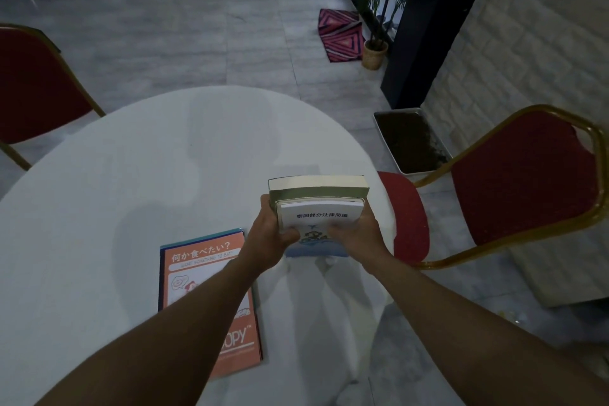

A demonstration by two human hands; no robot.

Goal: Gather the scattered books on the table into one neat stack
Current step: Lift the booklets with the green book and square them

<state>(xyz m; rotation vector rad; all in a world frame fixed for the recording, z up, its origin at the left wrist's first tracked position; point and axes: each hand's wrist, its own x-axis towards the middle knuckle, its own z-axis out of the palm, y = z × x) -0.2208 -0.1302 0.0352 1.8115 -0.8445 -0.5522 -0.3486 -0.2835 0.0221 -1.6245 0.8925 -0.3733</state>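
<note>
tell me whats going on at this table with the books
A person is gathering books at a round white table. Both hands hold a small pile: the left hand and right hand grip a white booklet lying on a thicker green book, near the table's right edge. An orange booklet on a blue one lies flat on the table under the left forearm, not yet joined to the pile.
</note>
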